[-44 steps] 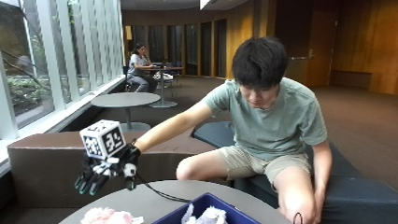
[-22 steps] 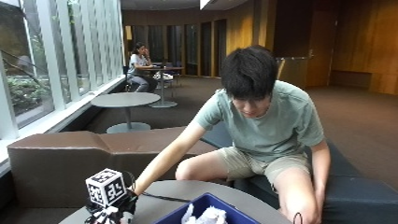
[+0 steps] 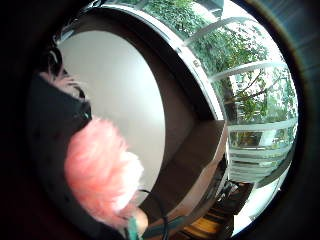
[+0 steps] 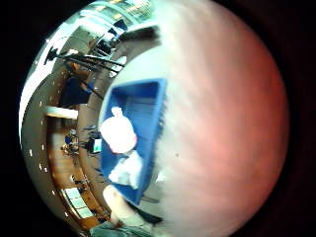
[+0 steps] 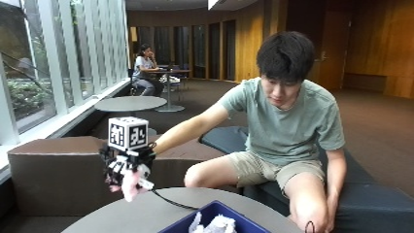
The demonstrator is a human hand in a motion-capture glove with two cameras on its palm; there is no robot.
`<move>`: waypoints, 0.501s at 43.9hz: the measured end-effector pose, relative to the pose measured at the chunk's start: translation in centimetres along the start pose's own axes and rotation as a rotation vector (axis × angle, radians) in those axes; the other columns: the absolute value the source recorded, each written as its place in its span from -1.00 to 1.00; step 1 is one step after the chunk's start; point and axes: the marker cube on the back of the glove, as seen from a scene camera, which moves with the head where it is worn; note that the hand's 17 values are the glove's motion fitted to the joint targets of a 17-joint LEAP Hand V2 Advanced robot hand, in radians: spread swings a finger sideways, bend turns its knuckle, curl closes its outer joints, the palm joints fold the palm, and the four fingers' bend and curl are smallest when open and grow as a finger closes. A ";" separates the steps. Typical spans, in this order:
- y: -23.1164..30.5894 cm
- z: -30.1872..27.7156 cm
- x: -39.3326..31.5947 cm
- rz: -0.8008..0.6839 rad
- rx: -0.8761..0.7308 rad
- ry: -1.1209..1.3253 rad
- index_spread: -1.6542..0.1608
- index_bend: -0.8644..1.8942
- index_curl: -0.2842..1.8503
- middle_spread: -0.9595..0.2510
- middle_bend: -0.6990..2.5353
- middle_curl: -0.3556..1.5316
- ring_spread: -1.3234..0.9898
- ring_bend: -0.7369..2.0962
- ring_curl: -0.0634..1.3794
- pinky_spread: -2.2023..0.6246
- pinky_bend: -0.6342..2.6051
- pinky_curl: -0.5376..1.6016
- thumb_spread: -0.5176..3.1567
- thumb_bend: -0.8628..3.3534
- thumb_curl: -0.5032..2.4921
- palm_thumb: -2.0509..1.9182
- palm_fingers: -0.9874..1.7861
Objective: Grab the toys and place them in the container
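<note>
Fingers point(image 5: 119, 175) grip pink toy point(image 5: 131, 187) above table point(image 5: 129, 213), beside container point(image 5: 216, 209).

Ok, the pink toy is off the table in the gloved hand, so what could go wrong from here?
1. The pink fluffy toy hangs below the right hand above the table, short of the blue container; if it slips, it would probably land outside.
2. White toys already lie in the container, so the pink one might settle on top or roll off.
</note>
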 end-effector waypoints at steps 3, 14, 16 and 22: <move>0.0 -4.4 -1.5 -0.014 0.048 0.000 0.60 0.31 0.02 0.13 0.01 0.15 -0.19 0.12 -0.18 0.41 -0.13 -0.11 -0.25 -0.51 -0.19 0.33 0.48; -0.7 -14.9 -10.9 -0.119 0.186 -0.030 0.62 0.35 0.06 0.14 0.05 0.22 -0.22 0.17 -0.09 0.39 -0.10 -0.06 -0.33 -0.52 -0.12 0.33 0.45; -0.9 -15.5 -12.6 -0.135 0.190 -0.035 0.63 0.35 0.06 0.14 0.06 0.23 -0.22 0.18 -0.08 0.39 -0.09 -0.05 -0.35 -0.52 -0.11 0.33 0.44; -1.8 -15.3 -17.1 -0.169 0.179 -0.100 0.63 0.37 0.07 0.15 0.06 0.25 -0.23 0.19 -0.04 0.39 -0.08 -0.04 -0.38 -0.53 -0.07 0.33 0.43</move>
